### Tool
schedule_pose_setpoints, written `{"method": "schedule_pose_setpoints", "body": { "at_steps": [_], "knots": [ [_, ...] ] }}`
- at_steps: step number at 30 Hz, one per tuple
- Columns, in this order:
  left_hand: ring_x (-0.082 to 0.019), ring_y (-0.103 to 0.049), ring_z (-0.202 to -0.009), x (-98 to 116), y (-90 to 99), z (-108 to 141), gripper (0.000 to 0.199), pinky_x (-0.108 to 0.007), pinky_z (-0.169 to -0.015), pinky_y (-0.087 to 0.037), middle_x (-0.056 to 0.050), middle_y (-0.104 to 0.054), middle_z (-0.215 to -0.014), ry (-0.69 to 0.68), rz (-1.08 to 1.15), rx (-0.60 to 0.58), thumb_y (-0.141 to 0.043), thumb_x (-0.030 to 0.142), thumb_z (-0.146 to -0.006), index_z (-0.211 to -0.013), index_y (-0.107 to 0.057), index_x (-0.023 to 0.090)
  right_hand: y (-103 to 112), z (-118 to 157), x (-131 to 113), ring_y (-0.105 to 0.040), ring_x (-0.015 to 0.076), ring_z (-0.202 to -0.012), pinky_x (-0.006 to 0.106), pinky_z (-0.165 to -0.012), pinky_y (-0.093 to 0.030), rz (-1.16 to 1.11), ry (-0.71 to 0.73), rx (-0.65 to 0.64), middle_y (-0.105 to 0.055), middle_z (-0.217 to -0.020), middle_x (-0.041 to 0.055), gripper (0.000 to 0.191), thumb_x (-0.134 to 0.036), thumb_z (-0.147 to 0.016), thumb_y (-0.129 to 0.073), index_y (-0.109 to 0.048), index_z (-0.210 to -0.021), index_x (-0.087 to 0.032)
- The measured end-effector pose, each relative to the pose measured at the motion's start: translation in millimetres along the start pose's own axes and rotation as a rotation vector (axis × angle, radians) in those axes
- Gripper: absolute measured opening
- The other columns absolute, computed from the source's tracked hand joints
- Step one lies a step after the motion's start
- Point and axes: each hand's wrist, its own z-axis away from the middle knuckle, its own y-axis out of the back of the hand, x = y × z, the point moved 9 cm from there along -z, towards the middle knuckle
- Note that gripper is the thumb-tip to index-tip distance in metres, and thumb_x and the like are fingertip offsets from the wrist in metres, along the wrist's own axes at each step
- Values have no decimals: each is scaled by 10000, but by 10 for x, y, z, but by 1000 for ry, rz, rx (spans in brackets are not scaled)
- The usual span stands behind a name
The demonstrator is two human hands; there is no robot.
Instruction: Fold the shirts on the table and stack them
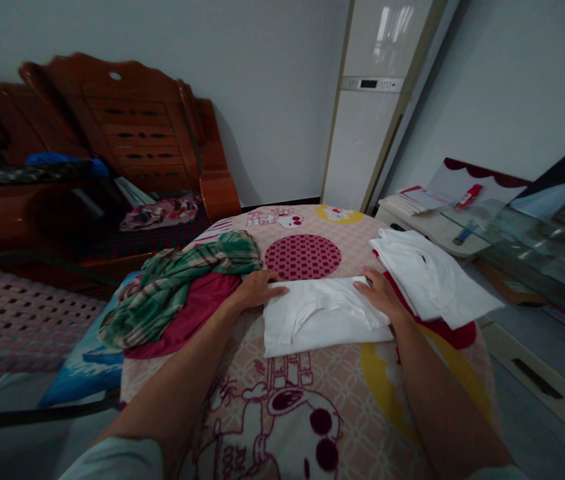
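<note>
A white T-shirt (pixel 327 320), folded into a flat rectangle, lies on the round table in front of me. At its far left corner is my left hand (pixel 258 290), with the thumb over the cloth and the fingers curled by the edge. My right hand (pixel 381 293) grips the far right corner in much the same way. Some of the fingertips are hard to make out. To the right of the shirt sits a pile of folded white clothes (pixel 427 273) on top of red cloth (pixel 462 335). Left of it, a green plaid cloth (pixel 182 287) is heaped over a dark pink garment (pixel 202 307).
A patterned cloth (pixel 272 393) covers the round table. Wooden seating (pixel 137 133) holding loose clothes stands at the back left, beside a pink woven basket (pixel 17 320). A tall white air conditioner (pixel 362 133) is behind; a glass-topped cabinet (pixel 552 260) stands at the right.
</note>
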Motion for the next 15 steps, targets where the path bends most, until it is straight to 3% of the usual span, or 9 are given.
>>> {"method": "schedule_pose_setpoints", "body": {
  "at_steps": [6,9,12,15],
  "knots": [
    [-203,-642,-772,-17,6,22,292,-271,-694,-454,-28,-703,-820,10,108,-26,-675,478,-712,-814,-668,204,50,-5,-38,-613,289,-1114,488,-1008,-453,-111,-89,5,-662,-1206,152,430,-402,-771,-631,-645,-1127,-162],
    [-190,-630,-752,-39,13,31,331,-267,-658,-463,-33,-702,-834,0,276,-13,-701,480,-684,-831,-670,184,107,-10,-129,-647,258,-944,423,-891,-501,-169,-98,-9,-710,-1036,103,361,-380,-748,-637,-677,-1035,-165],
    [-186,-635,-765,-85,43,24,426,-262,-646,-479,-52,-710,-876,33,490,82,-740,504,-657,-894,-669,157,201,-22,-215,-603,208,-741,348,-738,-492,-235,-97,19,-677,-792,31,256,-402,-745,-637,-673,-858,-175],
    [-169,-627,-722,-202,69,6,524,-250,-617,-466,-54,-706,-857,136,676,254,-774,528,-625,-955,-661,135,305,-16,-185,-563,181,-687,299,-653,-449,-347,-162,125,-635,-737,3,278,-437,-724,-670,-649,-822,-177]
  ]
}}
